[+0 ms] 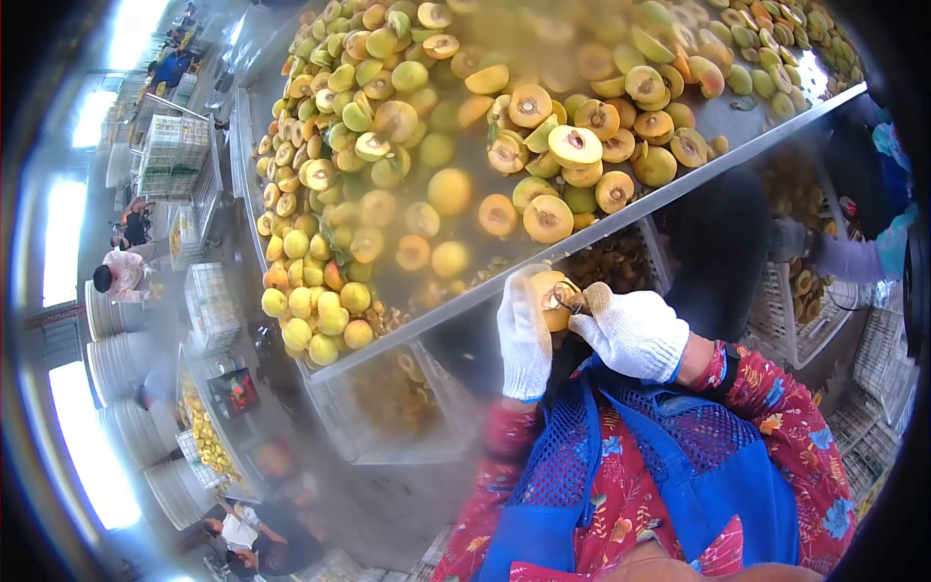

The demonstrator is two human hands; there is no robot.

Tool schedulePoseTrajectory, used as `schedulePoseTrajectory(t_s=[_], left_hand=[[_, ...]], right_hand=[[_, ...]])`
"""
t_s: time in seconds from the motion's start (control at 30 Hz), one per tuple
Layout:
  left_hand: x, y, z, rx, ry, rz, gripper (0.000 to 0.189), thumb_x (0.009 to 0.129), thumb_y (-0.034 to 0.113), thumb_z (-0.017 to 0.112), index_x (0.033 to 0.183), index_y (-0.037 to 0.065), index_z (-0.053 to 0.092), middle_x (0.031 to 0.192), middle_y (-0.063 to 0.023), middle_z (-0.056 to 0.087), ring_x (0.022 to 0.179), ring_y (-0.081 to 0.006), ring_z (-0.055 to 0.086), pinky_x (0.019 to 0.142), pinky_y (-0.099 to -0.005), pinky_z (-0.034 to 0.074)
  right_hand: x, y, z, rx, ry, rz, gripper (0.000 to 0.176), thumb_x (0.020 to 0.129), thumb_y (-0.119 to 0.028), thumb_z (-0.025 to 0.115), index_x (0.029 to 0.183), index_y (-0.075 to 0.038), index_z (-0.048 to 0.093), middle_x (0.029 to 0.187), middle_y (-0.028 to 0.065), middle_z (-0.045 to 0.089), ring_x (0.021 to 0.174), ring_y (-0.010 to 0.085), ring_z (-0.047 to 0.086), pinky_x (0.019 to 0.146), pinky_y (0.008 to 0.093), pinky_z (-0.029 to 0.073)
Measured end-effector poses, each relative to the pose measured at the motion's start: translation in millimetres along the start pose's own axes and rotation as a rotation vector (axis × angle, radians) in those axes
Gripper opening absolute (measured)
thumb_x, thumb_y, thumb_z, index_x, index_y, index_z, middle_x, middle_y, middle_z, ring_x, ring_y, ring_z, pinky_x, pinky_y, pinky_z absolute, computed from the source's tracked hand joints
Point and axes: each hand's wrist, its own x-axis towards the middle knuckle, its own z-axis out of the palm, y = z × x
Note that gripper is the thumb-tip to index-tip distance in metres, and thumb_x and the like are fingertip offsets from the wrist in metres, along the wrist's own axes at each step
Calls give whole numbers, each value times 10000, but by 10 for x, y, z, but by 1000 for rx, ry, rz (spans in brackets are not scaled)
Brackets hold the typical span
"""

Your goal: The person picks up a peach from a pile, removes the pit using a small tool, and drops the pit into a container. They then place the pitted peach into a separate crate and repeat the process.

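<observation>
My left hand (pixel 525 339), in a white knit glove, holds a yellow peach half (pixel 553 303) just off the table's near edge. Its cut side shows in part. My gloved right hand (pixel 645 335) is closed on a thin dark wire-loop tool (pixel 574 297), whose loop touches the peach half; the grip end is hidden in the fingers. Beyond both hands, cut peach halves (pixel 574 145) lie on the metal table (pixel 465 301), many with brown stone hollows facing up. Whole-looking yellow peaches (pixel 330 315) are heaped at the left corner.
A raised metal rim (pixel 679 192) borders the table. Below it stand a white crate (pixel 359 427) of scraps and another crate (pixel 776 306) beside a co-worker's gloved hand (pixel 790 239). Stacked crates (pixel 175 155) and other people (pixel 124 272) are at far left.
</observation>
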Motion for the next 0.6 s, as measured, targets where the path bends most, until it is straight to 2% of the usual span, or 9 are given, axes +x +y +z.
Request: schedulePoseTrajectory(t_s=[0.1,0.2,0.23,0.33,0.43,0.47,0.57,0.6], left_hand=[[17,-136,35,150,64,173,509,1105,440,361,1186,14,626,1023,-113,682,799,-206,659,736,-332,550],[6,-207,67,249,112,152,468,1105,385,374,1149,5,643,1000,-145,692,847,-271,687,832,-383,539],[-7,-203,100,297,145,176,444,1102,364,385,1142,6,644,997,-155,696,860,-278,694,831,-382,540],[-70,-120,226,409,228,235,355,1090,296,433,1127,15,647,1015,-181,717,920,-312,718,836,-392,544],[-64,-148,250,343,201,305,340,1086,290,447,1139,17,642,1023,-177,719,924,-307,717,841,-396,547],[1,-239,210,442,185,497,345,1087,295,440,1155,17,632,1009,-179,715,939,-306,718,861,-394,545],[46,-250,149,390,50,546,392,1098,336,416,1165,10,624,1006,-164,713,935,-264,707,875,-370,536],[53,-241,141,292,7,437,414,1101,352,406,1162,7,626,1009,-155,713,934,-247,699,877,-360,532]], right_hand=[[-19,1,40,8,-65,34,366,1023,-336,539,1006,24,609,720,221,661,615,400,658,560,479,524],[-18,3,41,87,-123,86,379,1029,-334,525,996,34,611,739,254,659,632,412,660,572,486,523],[-18,6,41,123,-141,105,382,1030,-333,521,992,36,613,747,268,658,641,419,660,578,490,523],[-2,172,224,383,-47,-52,386,1046,-355,505,922,-5,610,654,188,630,512,337,615,478,425,480],[23,180,-107,1280,-641,550,406,1064,-391,481,849,-63,585,588,49,542,407,183,495,384,306,377],[9,156,-131,1411,-653,588,414,1086,-413,444,851,-90,552,581,-40,420,403,66,360,363,214,280],[25,450,30,2057,-1011,594,421,1099,-411,409,926,-60,564,577,-22,408,396,65,340,355,219,287],[14,527,153,2274,-1125,544,428,1107,-406,386,1003,-34,569,583,-26,390,400,51,320,348,218,276]])
